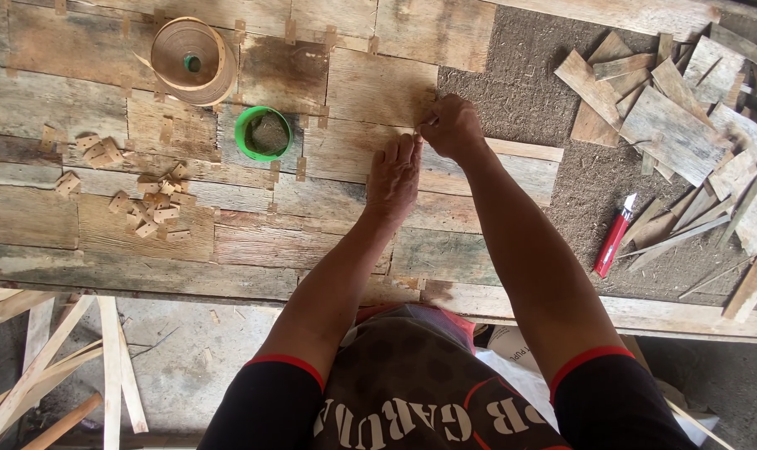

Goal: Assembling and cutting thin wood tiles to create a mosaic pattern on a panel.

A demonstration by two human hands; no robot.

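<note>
My left hand lies flat, fingers together, pressing on thin wood veneer sheets laid edge to edge on the workbench. My right hand is closed just beyond its fingertips at a seam between two sheets, pinching a small piece of paper tape that is mostly hidden by the fingers. Short tape strips bridge the seams all over the veneer.
A roll of brown paper tape and a green cup stand to the left. Cut tape pieces lie scattered there. At right, a red utility knife and a pile of veneer offcuts rest on bare board. Wooden slats lie below the bench.
</note>
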